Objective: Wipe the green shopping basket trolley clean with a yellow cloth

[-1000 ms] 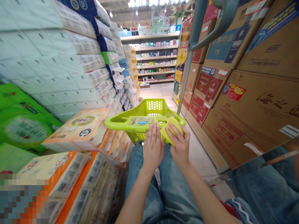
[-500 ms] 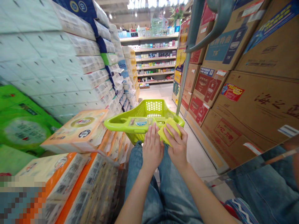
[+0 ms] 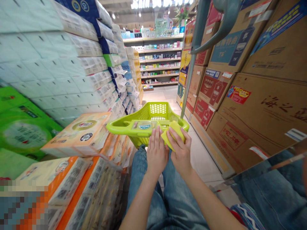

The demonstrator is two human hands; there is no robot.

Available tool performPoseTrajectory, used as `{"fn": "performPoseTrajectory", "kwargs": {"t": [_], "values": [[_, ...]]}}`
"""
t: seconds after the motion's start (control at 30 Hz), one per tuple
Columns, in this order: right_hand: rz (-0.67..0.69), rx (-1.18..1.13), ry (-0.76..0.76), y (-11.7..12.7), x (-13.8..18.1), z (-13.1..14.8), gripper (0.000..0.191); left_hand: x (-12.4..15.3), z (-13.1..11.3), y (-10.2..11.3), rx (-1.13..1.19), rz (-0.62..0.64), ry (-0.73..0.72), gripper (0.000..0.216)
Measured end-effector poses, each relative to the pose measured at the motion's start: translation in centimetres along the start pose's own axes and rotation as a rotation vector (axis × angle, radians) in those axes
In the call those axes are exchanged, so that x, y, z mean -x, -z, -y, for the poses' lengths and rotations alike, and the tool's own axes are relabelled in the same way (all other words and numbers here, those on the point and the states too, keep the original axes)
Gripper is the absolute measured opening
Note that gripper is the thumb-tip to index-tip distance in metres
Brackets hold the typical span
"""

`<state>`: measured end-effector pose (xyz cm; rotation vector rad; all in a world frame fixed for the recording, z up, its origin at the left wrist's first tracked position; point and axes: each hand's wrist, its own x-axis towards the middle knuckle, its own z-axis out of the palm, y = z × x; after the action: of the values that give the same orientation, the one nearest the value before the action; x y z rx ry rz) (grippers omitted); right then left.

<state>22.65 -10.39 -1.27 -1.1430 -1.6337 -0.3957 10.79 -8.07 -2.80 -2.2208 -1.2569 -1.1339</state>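
Observation:
A lime-green plastic shopping basket (image 3: 124, 128) with holed walls and a label on its near rim is in front of my knees. My left hand (image 3: 157, 150) rests on that rim, its fingers stretched out straight and pointing forward. Beside it, my right hand (image 3: 181, 150) presses a folded yellow cloth (image 3: 177, 129) against the rim's right part, fingers spread over the cloth. The two hands are close together at the thumbs. My right palm hides some of the cloth.
Tissue packs (image 3: 79, 127) are stacked close on the left. Cardboard cartons (image 3: 268, 115) form a wall on the right. A grey handle (image 3: 216, 38) on a metal pole rises at the basket's right. Stocked shelves (image 3: 160, 59) stand at the aisle's far end.
My right hand has shifted slightly left with the yellow cloth, along the rim. My left hand and the basket are nearly unchanged.

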Motion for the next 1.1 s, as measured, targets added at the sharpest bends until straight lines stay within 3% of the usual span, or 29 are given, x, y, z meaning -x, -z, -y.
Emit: {"fn": "performPoseTrajectory", "kwargs": {"t": [0.1, 0.2, 0.33, 0.53, 0.63, 0.83, 1.1], "values": [[-0.012, 0.005, -0.014, 0.6, -0.2, -1.7, 0.064, 0.0, 0.1, 0.2, -0.020, 0.022, -0.009, 0.070], [-0.089, -0.006, -0.154, 1.3, -1.0, -3.7, 0.073, 0.0, 0.0, 0.3, -0.024, 0.019, -0.010, 0.073], [-0.145, 0.006, -0.249, 0.9, -1.5, -3.1, 0.076, 0.0, -0.3, 0.1, -0.010, -0.004, 0.025, 0.074], [-0.017, 0.040, -0.062, -0.5, -0.4, 0.8, 0.060, 0.1, -0.2, -0.1, 0.012, -0.007, 0.021, 0.069], [0.006, 0.018, -0.023, 0.1, -0.4, -0.2, 0.061, 0.1, 0.0, 0.1, -0.008, 0.012, 0.010, 0.068], [-0.139, 0.001, -0.220, 1.3, -1.4, -3.2, 0.077, 0.0, -0.2, 0.4, -0.013, 0.031, 0.019, 0.071], [0.022, 0.007, -0.032, -0.6, 0.0, 1.4, 0.062, 0.3, 0.3, 0.3, -0.020, 0.038, 0.001, 0.067]]}}
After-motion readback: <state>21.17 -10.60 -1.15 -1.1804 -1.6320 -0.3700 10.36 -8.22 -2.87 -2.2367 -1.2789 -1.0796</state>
